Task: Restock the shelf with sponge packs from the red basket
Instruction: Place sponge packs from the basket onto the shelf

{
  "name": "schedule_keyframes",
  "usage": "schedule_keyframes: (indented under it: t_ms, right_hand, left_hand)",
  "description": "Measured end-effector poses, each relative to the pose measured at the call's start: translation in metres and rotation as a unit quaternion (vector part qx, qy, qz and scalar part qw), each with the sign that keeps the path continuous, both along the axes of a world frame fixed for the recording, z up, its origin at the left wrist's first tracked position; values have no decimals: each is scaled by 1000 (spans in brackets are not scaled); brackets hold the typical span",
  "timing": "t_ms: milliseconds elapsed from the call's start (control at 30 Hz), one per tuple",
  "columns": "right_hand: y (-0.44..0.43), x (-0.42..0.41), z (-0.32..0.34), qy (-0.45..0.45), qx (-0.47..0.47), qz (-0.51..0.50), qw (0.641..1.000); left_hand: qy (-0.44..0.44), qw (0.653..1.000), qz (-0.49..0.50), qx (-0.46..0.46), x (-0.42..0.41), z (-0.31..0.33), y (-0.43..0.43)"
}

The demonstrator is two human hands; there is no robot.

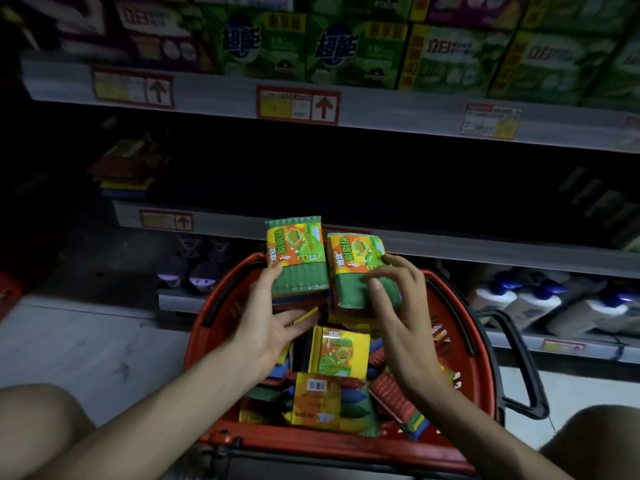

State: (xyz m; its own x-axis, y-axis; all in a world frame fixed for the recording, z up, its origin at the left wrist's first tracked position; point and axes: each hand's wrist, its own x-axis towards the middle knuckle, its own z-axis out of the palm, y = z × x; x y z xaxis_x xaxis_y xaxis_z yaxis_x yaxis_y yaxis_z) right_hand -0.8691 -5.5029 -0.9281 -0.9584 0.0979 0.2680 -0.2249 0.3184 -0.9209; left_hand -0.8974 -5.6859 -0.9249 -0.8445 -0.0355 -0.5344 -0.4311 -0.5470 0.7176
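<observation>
A red basket [460, 344] stands on the floor before me, holding several sponge packs [337, 355] with orange and green labels. My left hand [273, 323] grips one sponge pack [296, 258] upright above the basket, thumb on its green front and fingers underneath. Beside it, my right hand [394, 299] holds a second sponge pack [356, 265], fingers curled over its green lower half. Both packs are raised toward the dark shelf [346, 181]. A small stack of sponge packs [126, 168] sits at that shelf's left end.
Green detergent boxes [346, 46] fill the upper shelf above red price tags [298, 103]. White bottles with blue caps [540, 303] lie on the low shelf at right, purple items [197, 261] at left. My knees frame the basket; grey floor shows at left.
</observation>
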Motion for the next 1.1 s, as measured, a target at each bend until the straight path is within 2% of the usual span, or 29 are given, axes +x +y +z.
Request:
schedule_keyframes:
  t_ms: [100,233,300,467,533,633,700,867,1100]
  right_hand:
    - [5,-9,3,-54,-41,-13,998]
    - [6,-16,10,-167,-177,21,970]
    - [4,-20,15,-187,-237,25,953]
    - [-1,-24,26,-201,-305,36,930]
    - [0,-20,31,-201,-289,47,935]
    - [2,-18,37,-162,-160,60,972]
    - [-1,-20,46,-161,-119,75,977]
    - [-20,-30,60,-213,-162,127,955]
    - [-72,-55,57,-248,-123,159,948]
  left_hand:
    - [21,1000,4,-10,-2,-1,-2]
    - [28,1000,4,-3,-5,-3,-6]
    - [37,999,1,-9,-4,-1,-9]
    - [53,998,-24,-5,1,-2,-19]
    - [59,998,-31,-18,4,1,-21]
    - [65,997,-25,-29,7,9,-29]
    - [66,997,-16,-27,7,13,-37]
    - [93,994,39,-46,-4,20,-61]
    - [92,988,113,-54,-22,24,-102]
